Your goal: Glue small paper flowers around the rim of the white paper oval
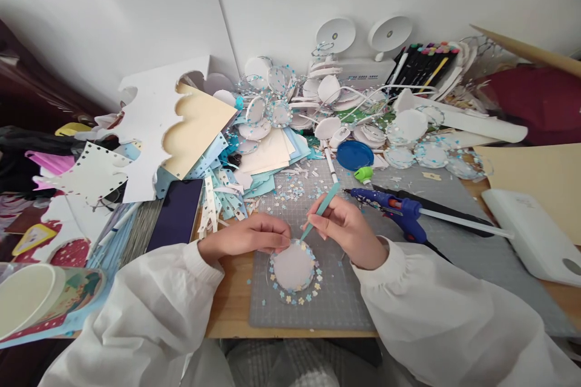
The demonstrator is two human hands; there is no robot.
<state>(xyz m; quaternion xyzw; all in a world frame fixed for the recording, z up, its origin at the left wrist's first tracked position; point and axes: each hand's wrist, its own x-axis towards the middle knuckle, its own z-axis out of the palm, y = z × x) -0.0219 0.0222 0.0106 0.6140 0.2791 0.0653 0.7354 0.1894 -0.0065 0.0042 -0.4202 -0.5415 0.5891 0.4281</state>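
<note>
A white round disc (294, 267) lies on the grey cutting mat (351, 296), ringed by a fine wire loop with small blue, cream and white paper flowers (316, 285). My left hand (261, 234) is closed at the disc's upper left edge, its fingertips on the rim and partly hiding it. In a pinch, my right hand (347, 227) holds teal tweezers (323, 208) slanting down. Their tip reaches the upper edge of the disc, close to my left fingertips. Whether a flower sits between the tips is too small to tell.
Loose paper flowers (290, 190) scatter beyond my hands. To the right lie a blue glue gun (403, 211), a green cap (363, 175) and a blue lid (354, 156). Finished-looking discs (279, 113) pile up behind. A phone (176, 214) and a paper cup (31, 299) stand left.
</note>
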